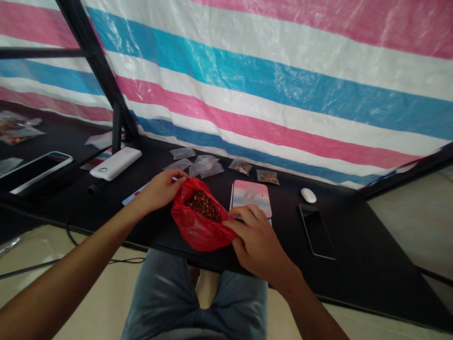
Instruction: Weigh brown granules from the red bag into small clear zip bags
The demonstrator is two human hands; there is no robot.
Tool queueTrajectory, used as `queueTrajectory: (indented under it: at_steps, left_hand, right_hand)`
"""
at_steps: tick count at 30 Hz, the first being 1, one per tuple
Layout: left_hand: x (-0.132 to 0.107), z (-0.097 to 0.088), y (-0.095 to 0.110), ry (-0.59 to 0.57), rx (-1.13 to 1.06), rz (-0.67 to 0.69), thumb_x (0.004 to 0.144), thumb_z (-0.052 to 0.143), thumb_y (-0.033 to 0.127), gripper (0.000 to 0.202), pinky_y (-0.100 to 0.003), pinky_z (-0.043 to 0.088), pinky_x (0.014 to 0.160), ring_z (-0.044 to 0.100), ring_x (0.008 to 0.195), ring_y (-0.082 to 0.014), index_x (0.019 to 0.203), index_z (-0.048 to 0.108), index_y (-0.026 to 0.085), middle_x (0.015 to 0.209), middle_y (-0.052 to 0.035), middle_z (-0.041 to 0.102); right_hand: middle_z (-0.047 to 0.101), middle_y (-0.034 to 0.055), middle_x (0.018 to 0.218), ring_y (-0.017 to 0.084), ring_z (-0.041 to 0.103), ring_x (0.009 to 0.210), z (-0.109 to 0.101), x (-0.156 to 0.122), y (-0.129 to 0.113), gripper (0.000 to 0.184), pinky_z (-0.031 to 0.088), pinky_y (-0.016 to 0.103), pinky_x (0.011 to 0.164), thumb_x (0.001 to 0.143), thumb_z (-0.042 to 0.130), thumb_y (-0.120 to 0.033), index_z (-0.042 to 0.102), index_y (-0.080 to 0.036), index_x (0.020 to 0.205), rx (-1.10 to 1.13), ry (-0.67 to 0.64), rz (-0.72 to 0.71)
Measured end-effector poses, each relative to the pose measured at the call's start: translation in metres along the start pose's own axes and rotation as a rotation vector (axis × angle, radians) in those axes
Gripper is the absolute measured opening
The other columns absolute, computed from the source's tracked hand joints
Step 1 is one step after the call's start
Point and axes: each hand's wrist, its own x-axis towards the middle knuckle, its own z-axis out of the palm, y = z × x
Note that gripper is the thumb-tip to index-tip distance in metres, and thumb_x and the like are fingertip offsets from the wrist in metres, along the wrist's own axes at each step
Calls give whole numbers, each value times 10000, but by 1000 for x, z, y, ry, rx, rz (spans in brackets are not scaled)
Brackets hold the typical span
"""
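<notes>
Red bag: a thin red plastic bag (198, 229) was held open at the near edge of the black bench (354, 245), just above the person's lap.
Contents: brown kernels (203, 205) were seen heaped inside the open mouth; their kind could not be told.
Left hand grip: the left hand (161, 189) was set at the bag's 10 o'clock side, with fingertips pinched on the rim.
Right hand grip: the right hand (258, 241) was set at the bag's 4 o'clock side, with fingers pressed together on the opposite rim.
Key relation: the bag was stretched between both grips, its long axis laid from 10 o'clock to 4 o'clock and its mouth turned upward. Both hands were touching it, so neither was nearer.
At 12 o'clock of the bag: empty clear pouches (198, 166) were scattered near the striped tarp (283, 94).
At 1 o'clock: filled pouches (240, 166) and a pink pad (252, 194) were laid, the pad just beside the right hand.
At 3 o'clock: a white oval object (308, 195) and a dark phone (316, 230) were placed well apart from the bag.
At 10 o'clock: a white power bank (115, 163) and a second phone (37, 170) were laid.
Writing: no brand, label or lettering could be read on anything.
</notes>
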Motion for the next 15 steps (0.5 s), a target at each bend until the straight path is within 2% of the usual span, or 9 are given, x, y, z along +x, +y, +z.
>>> queueTrajectory:
  at_steps: [2,4,5,7,9,10,12,15]
  left_hand:
    - [-7,-5,8,149,330,210,923,557,292,292,-490,543,1023,667,1114,-334,1082,759,153,1205,-158,705]
    - [-14,-8,21,216,493,404,937,502,213,306,-509,492,1090,612,1229,-349,1106,752,158,1301,-176,666]
    - [-17,-9,28,156,512,497,941,474,168,311,-475,497,1078,618,1222,-327,1092,747,168,1283,-163,679]
    - [-19,-7,41,-141,482,622,930,447,91,332,-373,525,996,673,1124,-256,1053,736,198,1183,-108,731]
    - [-15,-4,48,-436,467,630,911,449,43,352,-305,532,885,717,993,-206,1016,735,220,1070,-57,770]
    - [-12,-2,48,-523,485,610,908,455,34,359,-296,527,855,727,961,-200,1011,740,227,1037,-43,781]
    - [-5,-1,46,-599,543,579,910,502,50,345,-301,521,858,736,983,-212,1045,756,241,1051,-34,792]
    - [3,-6,41,-623,567,574,844,672,112,372,-324,515,971,705,1161,-258,1182,746,249,1240,-50,760]
  right_hand:
    - [666,133,1397,347,520,1310,-5,4,-8,358,446,537,1090,889,584,-82,783,-204,1161,-53,61,-27]
    - [681,127,1366,303,545,1316,-9,13,-15,407,452,489,1124,903,521,-25,774,-193,1174,-8,78,-63]
    - [700,125,1327,266,594,1264,-11,19,-19,436,486,439,1094,917,482,-5,760,-184,1201,39,49,-81]
    - [710,115,1327,213,659,1208,-10,33,-23,494,525,361,1052,944,425,17,711,-180,1295,120,-61,-56]
    - [741,120,1282,208,706,1168,-8,48,-25,464,543,335,1009,980,412,2,705,-174,1294,105,-183,-28]
    - [756,127,1252,218,727,1144,-7,53,-26,430,549,335,988,992,427,-10,711,-164,1275,71,-240,-22]
    - [791,143,1155,249,766,1073,-7,61,-29,373,564,335,914,994,451,-16,737,-145,1196,-30,-352,1]
    - [811,172,1011,281,798,972,-10,63,-34,322,574,335,814,1002,476,-36,766,-133,1102,-170,-475,65]
